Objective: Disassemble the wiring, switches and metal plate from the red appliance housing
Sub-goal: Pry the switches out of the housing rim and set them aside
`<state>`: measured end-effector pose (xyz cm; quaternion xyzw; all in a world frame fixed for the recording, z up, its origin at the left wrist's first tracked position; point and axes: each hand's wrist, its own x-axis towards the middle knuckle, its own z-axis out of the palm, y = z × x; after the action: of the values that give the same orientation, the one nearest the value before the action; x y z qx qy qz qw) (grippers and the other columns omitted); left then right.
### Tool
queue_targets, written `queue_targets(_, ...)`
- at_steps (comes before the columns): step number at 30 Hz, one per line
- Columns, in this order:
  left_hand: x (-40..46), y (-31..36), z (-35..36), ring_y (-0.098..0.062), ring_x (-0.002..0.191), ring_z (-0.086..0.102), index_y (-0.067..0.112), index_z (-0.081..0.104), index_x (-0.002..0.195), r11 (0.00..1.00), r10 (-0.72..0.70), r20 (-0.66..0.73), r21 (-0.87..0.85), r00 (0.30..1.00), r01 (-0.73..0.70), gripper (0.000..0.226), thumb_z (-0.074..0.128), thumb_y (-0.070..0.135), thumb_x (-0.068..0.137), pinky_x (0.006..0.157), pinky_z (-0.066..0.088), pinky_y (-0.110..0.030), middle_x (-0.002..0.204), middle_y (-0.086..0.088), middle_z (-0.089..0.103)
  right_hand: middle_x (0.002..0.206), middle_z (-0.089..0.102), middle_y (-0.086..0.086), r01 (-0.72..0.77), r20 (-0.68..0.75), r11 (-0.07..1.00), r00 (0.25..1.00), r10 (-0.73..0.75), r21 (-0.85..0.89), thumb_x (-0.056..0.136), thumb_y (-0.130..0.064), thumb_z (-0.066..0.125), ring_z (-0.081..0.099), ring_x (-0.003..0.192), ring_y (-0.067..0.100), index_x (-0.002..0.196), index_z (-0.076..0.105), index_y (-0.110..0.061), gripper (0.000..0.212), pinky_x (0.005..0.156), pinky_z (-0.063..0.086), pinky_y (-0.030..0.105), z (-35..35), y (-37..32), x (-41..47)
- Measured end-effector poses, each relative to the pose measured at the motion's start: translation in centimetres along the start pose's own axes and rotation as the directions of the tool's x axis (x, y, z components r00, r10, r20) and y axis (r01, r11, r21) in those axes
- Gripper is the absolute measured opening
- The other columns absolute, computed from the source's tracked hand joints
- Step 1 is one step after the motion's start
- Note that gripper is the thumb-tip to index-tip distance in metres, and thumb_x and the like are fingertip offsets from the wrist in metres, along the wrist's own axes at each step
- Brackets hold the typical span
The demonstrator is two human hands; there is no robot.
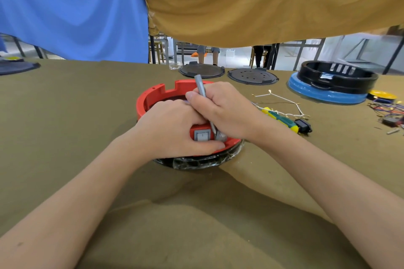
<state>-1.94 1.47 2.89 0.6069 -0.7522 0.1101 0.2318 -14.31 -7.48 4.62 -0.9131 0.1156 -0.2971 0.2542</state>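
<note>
Housing [153, 94] sits mid-table on the olive cloth [87, 116], red plastic ring w/ a black base under it, near edge facing the person. Left hand [172, 129] wraps the near wall, fingers curled over the rim, thumb pressed under the grey switch [202, 136]. Right hand [223, 107] is clamped in a fist round a grey metal tool [202, 87], tip down right beside the switch, prob. prying at its edge; exact contact pt hidden.

Handling, as a guess: housing looks light, stiff, smooth, so likely to skate or tip under prying force; best held by the wall next to the switch, as now. Switch likely snaps in w/ small plastic tabs, fragile, so lever gently at the side, not the rocker face.

Loose white wires [282, 100], a green-yellow screwdriver [282, 119] and a black switch [302, 125] lie to the right, apart from the housing.
</note>
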Motion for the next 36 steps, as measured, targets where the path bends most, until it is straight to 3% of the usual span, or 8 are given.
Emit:
queue_targets(5, 0.0, 0.0, -0.1, -0.005, 0.066, 0.062, 0.031, 0.074, 0.082, 1.000, 0.012, 0.039, -0.019, 0.999, -0.011, 0.054, 0.043, 0.074, 0.075, 0.059, 0.053, -0.029, 0.074, 0.014, 0.069, 0.056, 0.040, -0.005, 0.049, -0.171, 0.994, 0.985, -0.032, 0.095, 0.105, -0.019, 0.045, 0.038, 0.052, 0.009, 0.062, 0.044, -0.014, 0.043, 0.051, 0.032, 0.020, 0.5, 1.0, -1.4)
queue_targets(9, 0.2, -0.3, -0.1, -0.010, 0.061, 0.061, 0.024, 0.071, 0.080, 0.999, -0.010, 0.097, 0.042, 0.995, 0.006, 0.063, 0.038, 0.078, 0.075, 0.058, 0.051, -0.034, 0.067, 0.009, 0.066, 0.056, 0.046, 0.008, 0.112, -0.288, 0.990, 0.954, -0.082, 0.090, 0.104, -0.022, 0.045, 0.045, 0.051, 0.019, 0.066, 0.048, -0.002, 0.043, 0.048, 0.036, 0.023, 0.4, 1.6, -2.9)
queue_targets(15, 0.0, 0.0, 0.0, -0.006, 0.062, 0.055, 0.030, 0.069, 0.084, 0.999, 0.048, -0.028, -0.012, 0.998, -0.048, 0.047, 0.047, 0.070, 0.075, 0.055, 0.047, -0.027, 0.070, 0.016, 0.062, 0.060, 0.047, 0.007, 0.108, -0.167, 0.987, 0.978, -0.128, -0.122, 0.103, -0.020, 0.045, 0.044, 0.056, 0.019, 0.063, 0.046, -0.007, 0.041, 0.057, 0.037, 0.033, 1.1, 1.1, -2.1)
queue_targets(18, -0.1, -0.1, 0.0, -0.005, 0.066, 0.058, 0.030, 0.072, 0.087, 0.998, 0.059, -0.014, -0.010, 0.998, -0.059, 0.048, 0.047, 0.070, 0.076, 0.057, 0.051, -0.030, 0.072, 0.015, 0.066, 0.061, 0.052, 0.014, 0.069, -0.114, 0.996, 0.991, -0.075, -0.056, 0.105, -0.020, 0.045, 0.045, 0.055, 0.022, 0.067, 0.052, 0.001, 0.044, 0.057, 0.040, 0.041, 0.9, 1.1, -1.7)
queue_targets(25, -0.1, -0.2, -0.2, -0.009, 0.070, 0.061, 0.032, 0.074, 0.087, 0.999, 0.035, 0.002, -0.014, 0.999, -0.035, 0.054, 0.043, 0.074, 0.074, 0.061, 0.054, -0.034, 0.075, 0.012, 0.070, 0.056, 0.047, 0.005, 0.033, -0.043, 0.999, 0.999, -0.033, 0.011, 0.105, -0.021, 0.045, 0.039, 0.050, 0.015, 0.063, 0.050, -0.003, 0.046, 0.052, 0.035, 0.032, 0.5, 0.9, -1.1)
queue_targets(30, 0.0, -0.5, 0.0, -0.006, 0.050, 0.051, 0.027, 0.052, 0.060, 0.998, 0.041, 0.037, 0.041, 0.998, -0.042, 0.051, 0.044, 0.075, 0.075, 0.046, 0.040, -0.027, 0.054, 0.013, 0.053, 0.054, 0.042, -0.009, 0.041, -0.249, 0.982, 0.968, 0.006, 0.186, 0.104, -0.023, 0.047, 0.041, 0.050, 0.007, 0.061, 0.048, -0.010, 0.044, 0.052, 0.033, 0.018, -0.2, 1.6, -2.2)
queue_targets(34, 0.0, -1.2, -0.2, -0.017, 0.051, 0.048, 0.017, 0.050, 0.060, 0.997, 0.060, 0.089, 0.042, 0.994, -0.064, 0.059, 0.046, 0.074, 0.077, 0.050, 0.041, -0.040, 0.054, 0.002, 0.051, 0.064, 0.049, 0.027, 0.028, -0.355, 0.929, 0.928, 0.113, 0.370, 0.102, -0.025, 0.052, 0.050, 0.055, 0.033, 0.069, 0.054, 0.001, 0.042, 0.053, 0.041, 0.037, -2.4, 2.4, -2.7)
queue_targets(36, 0.0, -1.7, -0.6, -0.020, 0.052, 0.048, 0.013, 0.054, 0.061, 0.997, 0.077, 0.136, -0.018, 0.988, -0.076, 0.060, 0.051, 0.072, 0.076, 0.053, 0.040, -0.043, 0.055, -0.001, 0.052, 0.066, 0.052, 0.029, 0.004, -0.346, 0.910, 0.926, 0.153, 0.414, 0.099, -0.024, 0.060, 0.053, 0.056, 0.027, 0.073, 0.055, -0.004, 0.033, 0.053, 0.046, 0.037, -3.1, 2.5, -2.9)
